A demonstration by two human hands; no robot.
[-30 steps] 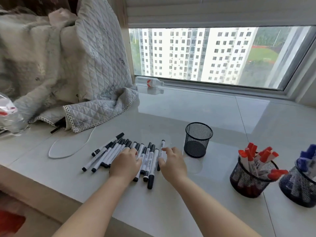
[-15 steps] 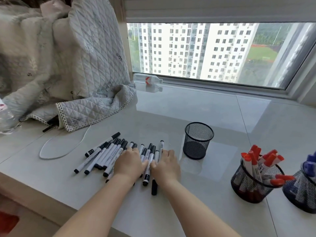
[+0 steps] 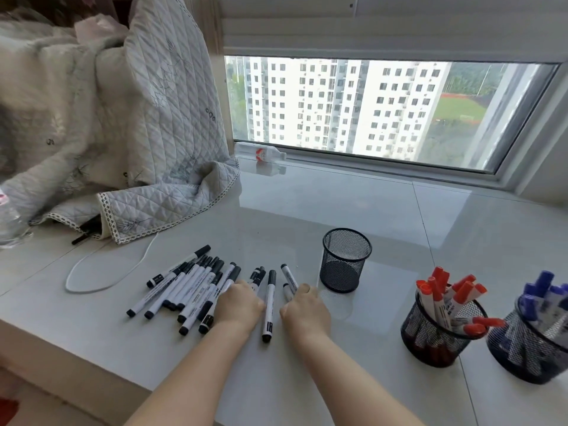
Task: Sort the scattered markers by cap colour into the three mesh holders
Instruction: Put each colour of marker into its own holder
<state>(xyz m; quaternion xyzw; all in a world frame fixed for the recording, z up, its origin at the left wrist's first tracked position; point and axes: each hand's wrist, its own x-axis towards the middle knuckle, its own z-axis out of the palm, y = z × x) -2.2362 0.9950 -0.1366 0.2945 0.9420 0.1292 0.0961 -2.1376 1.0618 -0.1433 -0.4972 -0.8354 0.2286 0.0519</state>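
Markers point(image 3: 190, 287) lie on the worktop point(image 3: 307, 210) at near left; an empty holder point(image 3: 345, 259) stands just right, two filled holders point(image 3: 436, 333) farther right.

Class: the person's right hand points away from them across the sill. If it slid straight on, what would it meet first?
The right hand already touches white, black-capped markers at its fingertips; beyond them, probably the empty black mesh holder, though depth is unclear.

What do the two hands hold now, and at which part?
Cannot tell: left hand rests on the black markers, right hand curls over one marker's lower end.
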